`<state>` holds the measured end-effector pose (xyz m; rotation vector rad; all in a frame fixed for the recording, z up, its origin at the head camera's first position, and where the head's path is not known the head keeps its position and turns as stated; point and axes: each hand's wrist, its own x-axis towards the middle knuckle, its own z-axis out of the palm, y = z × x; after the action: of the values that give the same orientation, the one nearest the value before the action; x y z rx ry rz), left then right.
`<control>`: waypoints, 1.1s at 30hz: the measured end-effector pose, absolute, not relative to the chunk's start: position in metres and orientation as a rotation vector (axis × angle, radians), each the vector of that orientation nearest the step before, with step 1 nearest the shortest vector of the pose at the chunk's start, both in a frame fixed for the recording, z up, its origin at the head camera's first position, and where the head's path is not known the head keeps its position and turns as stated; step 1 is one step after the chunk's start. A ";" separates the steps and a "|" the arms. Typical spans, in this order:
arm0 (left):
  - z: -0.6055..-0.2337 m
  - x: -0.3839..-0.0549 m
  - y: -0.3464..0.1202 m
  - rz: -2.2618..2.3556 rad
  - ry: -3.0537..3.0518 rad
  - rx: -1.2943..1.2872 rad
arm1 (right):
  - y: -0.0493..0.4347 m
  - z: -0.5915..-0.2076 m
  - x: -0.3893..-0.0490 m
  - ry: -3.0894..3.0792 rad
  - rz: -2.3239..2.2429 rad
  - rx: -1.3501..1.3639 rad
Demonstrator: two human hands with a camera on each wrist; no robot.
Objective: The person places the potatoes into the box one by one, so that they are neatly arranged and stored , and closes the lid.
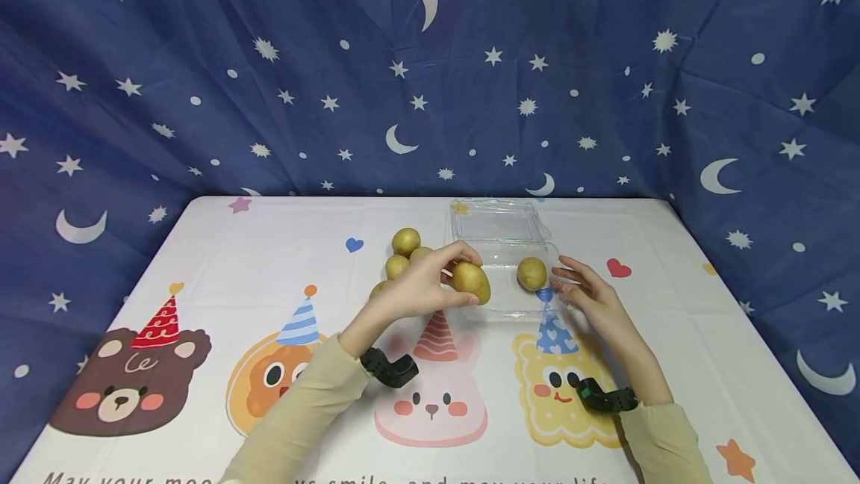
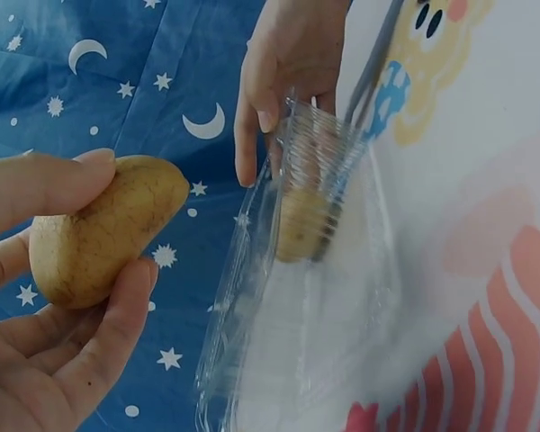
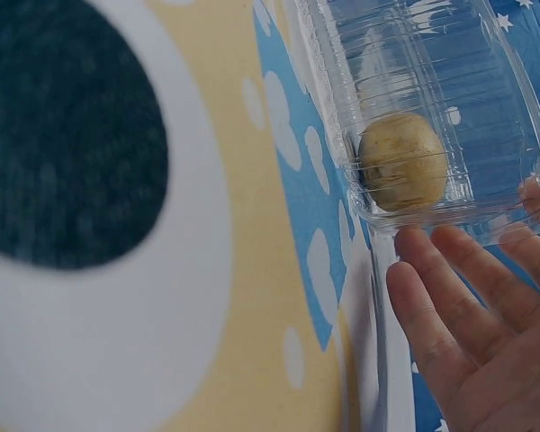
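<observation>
My left hand [image 1: 430, 282] grips a potato [image 1: 472, 282] between thumb and fingers, held up over the left part of a clear plastic container [image 1: 504, 305]. In the left wrist view that potato [image 2: 103, 229] shows a smooth yellow-brown skin. Another potato [image 1: 531, 273] lies inside the container near its right end. Beside that end is my right hand [image 1: 587, 293], fingers extended and fingertips at the container's wall, as the right wrist view shows with the hand [image 3: 486, 315] next to the clear side. The container's lid [image 1: 497, 221] is folded back behind it.
Several loose potatoes [image 1: 406, 242] sit on the table left of the container, partly hidden behind my left hand and forearm. A white tablecloth [image 1: 302, 245] with cartoon prints covers the table. Behind it hangs a blue curtain [image 1: 470, 140] with moons and stars.
</observation>
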<state>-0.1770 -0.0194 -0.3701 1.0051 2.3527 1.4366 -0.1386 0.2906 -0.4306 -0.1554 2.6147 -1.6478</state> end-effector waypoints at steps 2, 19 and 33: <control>-0.369 -0.178 -0.016 1.443 2.352 0.990 | 0.290 -0.431 -0.139 2.614 -1.648 -0.159; -0.372 -0.192 0.016 1.486 2.389 0.848 | 0.290 -0.431 -0.138 2.608 -1.659 -0.172; -0.382 -0.204 0.034 1.505 2.405 0.791 | 0.291 -0.431 -0.139 2.617 -1.632 -0.147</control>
<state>-0.2044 0.0344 -0.3822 0.7914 2.4054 1.5054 -0.1387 0.2905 -0.4306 -0.1474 2.6166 -1.6323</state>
